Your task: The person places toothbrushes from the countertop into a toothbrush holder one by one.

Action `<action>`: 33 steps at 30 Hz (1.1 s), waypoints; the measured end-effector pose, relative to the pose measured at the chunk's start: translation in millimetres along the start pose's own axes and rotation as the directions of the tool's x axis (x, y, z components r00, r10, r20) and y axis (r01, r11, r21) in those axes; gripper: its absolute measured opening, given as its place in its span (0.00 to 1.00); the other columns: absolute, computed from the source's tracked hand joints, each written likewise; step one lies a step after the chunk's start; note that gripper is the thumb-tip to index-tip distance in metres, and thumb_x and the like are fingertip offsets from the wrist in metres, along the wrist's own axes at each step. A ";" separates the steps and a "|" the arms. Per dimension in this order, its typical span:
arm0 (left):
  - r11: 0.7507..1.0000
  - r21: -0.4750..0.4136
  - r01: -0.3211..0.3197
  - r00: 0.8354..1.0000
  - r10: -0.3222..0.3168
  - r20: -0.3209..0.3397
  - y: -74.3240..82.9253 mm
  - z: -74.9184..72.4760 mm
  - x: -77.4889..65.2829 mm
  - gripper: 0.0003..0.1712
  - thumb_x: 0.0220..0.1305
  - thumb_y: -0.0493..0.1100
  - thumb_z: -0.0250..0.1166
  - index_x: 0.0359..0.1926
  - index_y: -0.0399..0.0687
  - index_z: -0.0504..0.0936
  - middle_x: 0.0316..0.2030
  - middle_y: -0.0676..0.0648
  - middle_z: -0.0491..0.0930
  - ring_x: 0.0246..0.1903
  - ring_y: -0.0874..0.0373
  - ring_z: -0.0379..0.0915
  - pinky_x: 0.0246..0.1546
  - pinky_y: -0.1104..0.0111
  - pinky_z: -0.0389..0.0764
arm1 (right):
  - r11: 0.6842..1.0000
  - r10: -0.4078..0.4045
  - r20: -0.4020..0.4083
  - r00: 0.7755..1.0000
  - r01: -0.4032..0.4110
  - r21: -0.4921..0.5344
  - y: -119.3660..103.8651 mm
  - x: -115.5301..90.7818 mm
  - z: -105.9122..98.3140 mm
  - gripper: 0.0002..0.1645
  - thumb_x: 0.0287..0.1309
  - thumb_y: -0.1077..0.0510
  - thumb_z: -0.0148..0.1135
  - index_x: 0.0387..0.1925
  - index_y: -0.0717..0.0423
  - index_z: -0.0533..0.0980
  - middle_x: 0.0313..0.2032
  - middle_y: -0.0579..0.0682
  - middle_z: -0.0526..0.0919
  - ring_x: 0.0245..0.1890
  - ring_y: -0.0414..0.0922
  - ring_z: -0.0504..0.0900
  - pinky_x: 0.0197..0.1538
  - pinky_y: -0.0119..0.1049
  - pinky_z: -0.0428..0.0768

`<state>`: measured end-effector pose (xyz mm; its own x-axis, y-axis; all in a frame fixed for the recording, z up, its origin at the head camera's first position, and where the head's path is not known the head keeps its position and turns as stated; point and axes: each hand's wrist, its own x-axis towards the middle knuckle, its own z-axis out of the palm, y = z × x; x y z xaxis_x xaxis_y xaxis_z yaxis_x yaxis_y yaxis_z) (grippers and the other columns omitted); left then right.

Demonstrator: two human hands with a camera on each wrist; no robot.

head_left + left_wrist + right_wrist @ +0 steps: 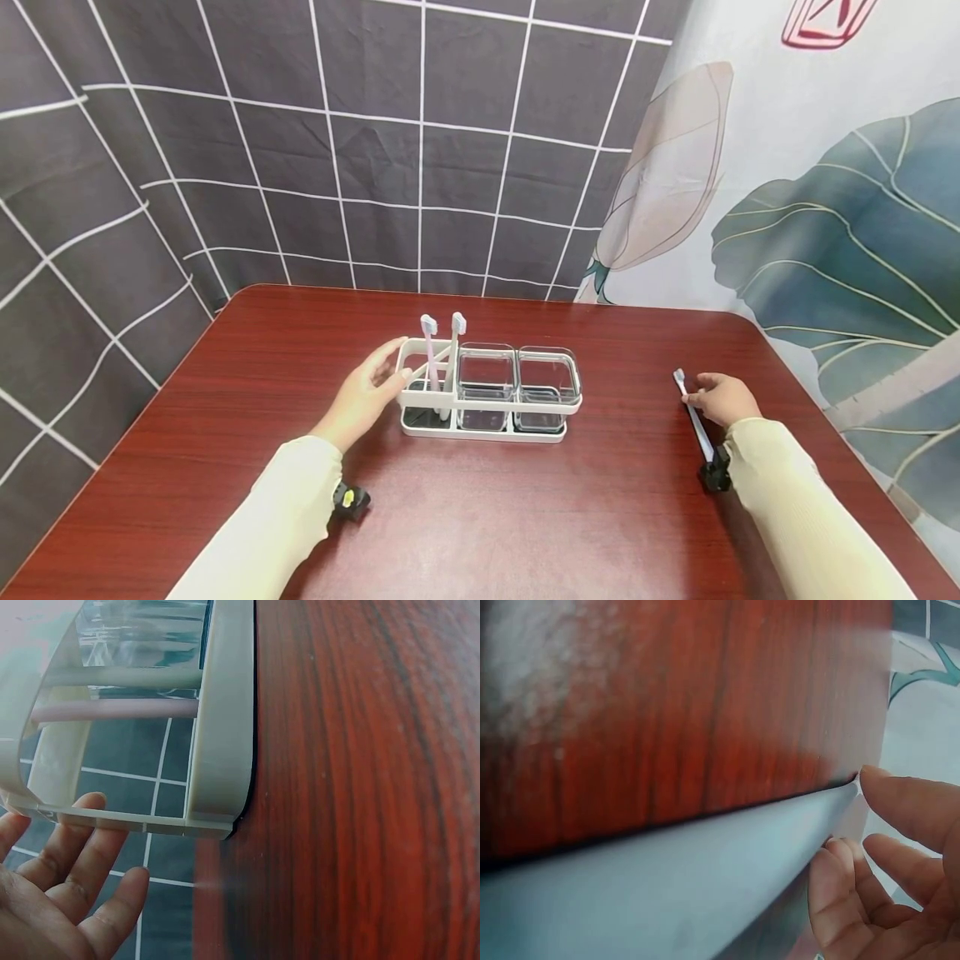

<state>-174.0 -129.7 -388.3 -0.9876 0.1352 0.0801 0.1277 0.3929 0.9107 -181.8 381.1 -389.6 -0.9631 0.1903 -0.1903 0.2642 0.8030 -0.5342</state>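
My left hand (pixel 363 398) grips the left end of a white toothbrush holder (pixel 487 406), thumb at the front and fingers behind. In the left wrist view its fingertips meet the end bar of the holder's upper frame (pixel 221 712). Standing in the left compartment are a pink toothbrush (pixel 431 354) and a pale greyish toothbrush (pixel 453 354). Two clear cups, a middle cup (pixel 486 375) and a right cup (pixel 549 377), fill the other compartments. Off to the right, my right hand (pixel 726 400) pinches a light-coloured toothbrush (pixel 699 432) near its head, the handle slanting back toward the wrist.
The reddish-brown wooden table (pixel 465 517) carries the holder near its middle. Behind it hangs a dark grey cloth with white grid lines (pixel 375 158); a floral curtain (pixel 825 250) borders the right side. A black wrist camera (pixel 714 471) sits beside the right sleeve.
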 end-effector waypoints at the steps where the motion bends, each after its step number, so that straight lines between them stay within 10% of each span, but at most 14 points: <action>1: 1.000 0.001 -0.001 1.000 0.001 -0.002 -0.2 -0.1 0.2 0.32 0.67 0.45 0.60 0.70 0.49 0.64 0.63 0.35 0.70 0.61 0.39 0.68 0.64 0.49 0.65 | 1.000 0.006 0.004 1.000 -0.006 0.012 0.4 0.7 -0.3 0.40 0.60 0.59 0.62 0.63 0.82 0.57 0.55 0.79 0.69 0.50 0.67 0.76 0.50 0.56 0.77; 21: 1.000 0.005 -0.001 1.000 0.001 0.001 -0.2 -1.7 0.3 0.32 0.67 0.46 0.60 0.70 0.51 0.64 0.65 0.35 0.68 0.63 0.39 0.67 0.64 0.49 0.65 | 0.999 0.034 0.049 0.998 -0.036 0.041 -10.0 8.0 -1.4 0.20 0.56 0.67 0.63 0.47 0.79 0.73 0.34 0.65 0.80 0.27 0.44 0.79 0.31 0.36 0.82; 33: 1.000 0.007 -0.016 1.000 0.016 0.008 -1.3 -0.3 0.0 0.32 0.67 0.47 0.61 0.70 0.51 0.65 0.65 0.38 0.68 0.63 0.39 0.66 0.63 0.46 0.65 | 0.998 0.024 0.047 0.999 -0.026 0.055 -10.8 8.7 -0.6 0.21 0.53 0.69 0.62 0.47 0.79 0.73 0.40 0.70 0.79 0.28 0.46 0.78 0.30 0.35 0.82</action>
<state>-174.2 -130.5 -389.3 -0.9847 0.1490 0.0909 0.1438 0.3975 0.9063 -193.1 374.5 -384.9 -0.9530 0.1824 -0.2419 0.2920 0.7657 -0.5731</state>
